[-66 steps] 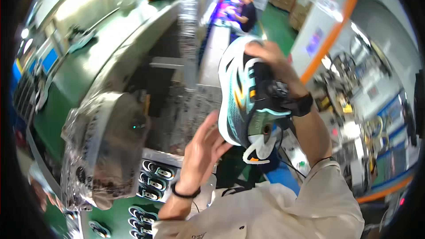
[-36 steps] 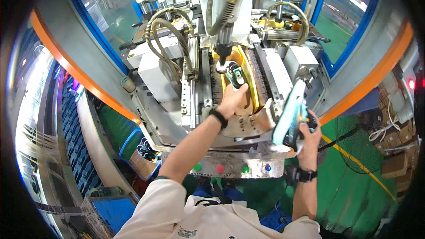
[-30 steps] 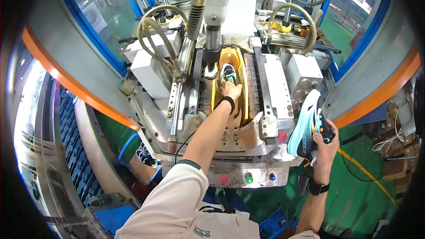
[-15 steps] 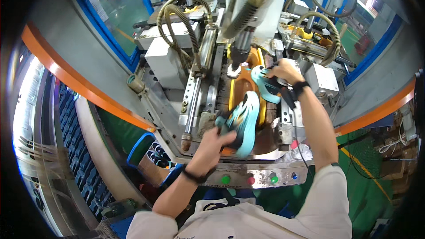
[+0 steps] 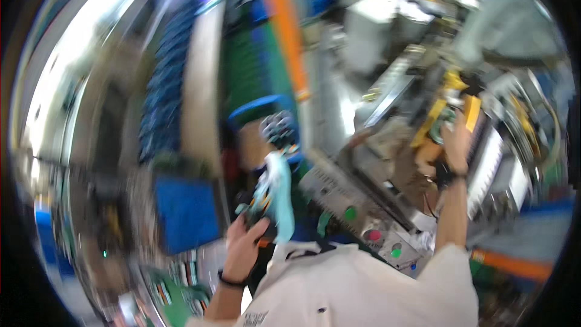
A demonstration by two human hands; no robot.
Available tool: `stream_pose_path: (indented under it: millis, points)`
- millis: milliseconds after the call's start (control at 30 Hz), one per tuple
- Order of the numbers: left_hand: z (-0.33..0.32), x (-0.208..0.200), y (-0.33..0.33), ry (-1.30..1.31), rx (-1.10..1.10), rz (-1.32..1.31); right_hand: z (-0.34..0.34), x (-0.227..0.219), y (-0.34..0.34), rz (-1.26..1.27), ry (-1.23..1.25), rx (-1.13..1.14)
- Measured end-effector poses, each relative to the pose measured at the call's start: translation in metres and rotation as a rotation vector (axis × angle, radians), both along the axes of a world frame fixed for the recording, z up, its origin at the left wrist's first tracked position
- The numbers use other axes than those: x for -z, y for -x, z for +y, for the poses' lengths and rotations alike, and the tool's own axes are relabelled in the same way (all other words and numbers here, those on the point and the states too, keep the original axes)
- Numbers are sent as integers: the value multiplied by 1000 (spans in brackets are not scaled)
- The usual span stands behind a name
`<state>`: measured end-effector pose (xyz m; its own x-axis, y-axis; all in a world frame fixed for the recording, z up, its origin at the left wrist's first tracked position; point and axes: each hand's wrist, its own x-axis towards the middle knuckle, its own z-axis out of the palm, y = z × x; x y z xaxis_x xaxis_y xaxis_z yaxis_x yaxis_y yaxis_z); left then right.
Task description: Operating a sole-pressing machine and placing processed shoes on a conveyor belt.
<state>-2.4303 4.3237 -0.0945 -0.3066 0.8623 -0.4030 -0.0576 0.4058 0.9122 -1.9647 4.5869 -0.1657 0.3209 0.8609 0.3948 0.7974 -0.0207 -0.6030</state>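
Shoe [image 5: 281, 197] blurred in left hand [image 5: 242, 248]; contact at right hand [image 5: 457, 145] unclear.

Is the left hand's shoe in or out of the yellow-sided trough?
Out: the left hand holds the shoe left of the button panel, apart from the yellow-sided trough.

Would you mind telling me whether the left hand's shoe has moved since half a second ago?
Yes: the shoe in the left hand has moved left, from the far side of the button panel to past its left end.
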Motion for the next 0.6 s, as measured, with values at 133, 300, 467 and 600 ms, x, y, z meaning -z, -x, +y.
stream_pose_path:
  millis: [133, 300, 467, 600]
  points:
    - [-37, 34, -6, 43, -310, -520, -136, -9, 134, -31, 122, -396]
    - [-121, 39, -5, 122, -360, -237, -174, 147, 192, -182, 214, -758]
    - [-194, 58, 12, 119, -901, -609, -172, 187, 189, -311, 246, -767]
    - [-276, 75, 50, 203, -1050, -162, -147, 177, 202, -299, 117, -775]
